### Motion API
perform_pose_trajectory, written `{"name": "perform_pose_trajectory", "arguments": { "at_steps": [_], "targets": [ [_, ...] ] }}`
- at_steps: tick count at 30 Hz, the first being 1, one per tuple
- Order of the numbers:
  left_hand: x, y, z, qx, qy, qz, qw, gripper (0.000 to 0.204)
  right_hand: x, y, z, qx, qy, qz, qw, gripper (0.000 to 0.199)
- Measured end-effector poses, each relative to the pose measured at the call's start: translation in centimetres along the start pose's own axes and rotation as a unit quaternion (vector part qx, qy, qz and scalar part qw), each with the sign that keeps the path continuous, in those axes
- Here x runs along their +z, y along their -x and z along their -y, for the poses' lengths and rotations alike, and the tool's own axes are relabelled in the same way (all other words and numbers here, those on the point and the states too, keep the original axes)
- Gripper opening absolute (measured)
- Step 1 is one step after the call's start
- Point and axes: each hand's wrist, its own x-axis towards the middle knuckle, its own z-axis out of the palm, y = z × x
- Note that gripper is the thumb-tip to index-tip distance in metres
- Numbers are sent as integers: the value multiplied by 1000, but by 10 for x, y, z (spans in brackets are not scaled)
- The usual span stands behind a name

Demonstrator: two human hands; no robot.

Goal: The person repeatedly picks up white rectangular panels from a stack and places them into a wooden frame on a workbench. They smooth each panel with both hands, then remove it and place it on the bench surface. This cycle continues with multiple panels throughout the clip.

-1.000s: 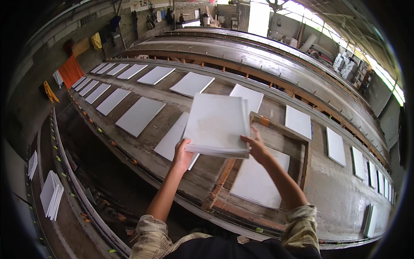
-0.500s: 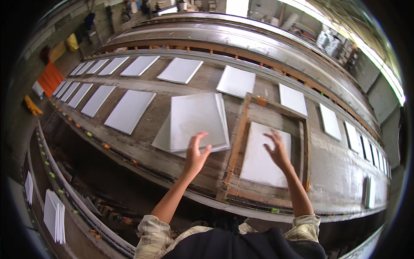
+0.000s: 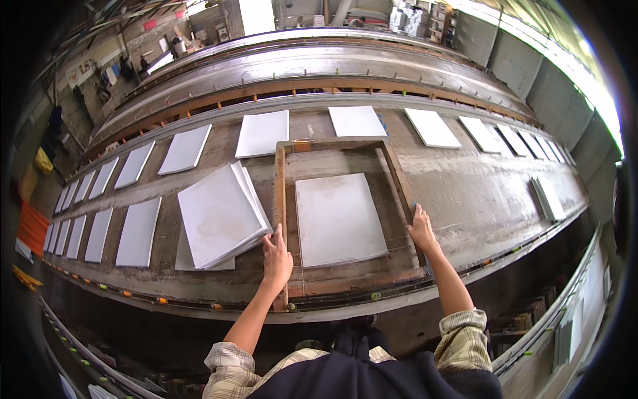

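A rectangular wooden frame (image 3: 280, 189) lies on the long printing table, between my two hands. Inside its outline is a single white panel (image 3: 340, 219), which has a faint stain near the top. My left hand (image 3: 276, 263) grips the frame's left bar near the front, its index finger pointing up along the wood. On the opposite bar, my right hand (image 3: 423, 231) holds on with the fingers at the outer side. Left of the frame, close to my left hand, is a loose, fanned stack of white sheets (image 3: 216, 216) with a brownish smudge on top.
Rows of white stacks, such as one far stack (image 3: 264, 133) and one near stack (image 3: 139, 231), line the table. A small stack (image 3: 547, 199) stands at the right. A rail with coloured clips (image 3: 216, 307) runs along the front edge. Another long table (image 3: 266, 63) lies beyond.
My hands have come down from above the table onto the frame's two side bars. The view has swung to the right, so the frame sits nearer the middle.
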Motion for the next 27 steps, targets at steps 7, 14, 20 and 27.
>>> {"name": "perform_pose_trajectory", "arguments": {
  "at_steps": [7,14,20,27],
  "targets": [
    [-21,0,-23,-8,33,-25,999,67,9,-6,-18,-12,-48,-8,999,70],
    [-72,-8,-72,41,17,-61,997,61,-16,-25,-31,-44,-121,32,991,74],
    [-68,1,-150,29,24,-97,995,52,-74,-35,-69,-66,-192,-15,979,76],
    [54,-21,-236,63,134,-160,976,43,-137,-63,-186,-22,-162,-84,983,72]
  ]
}}
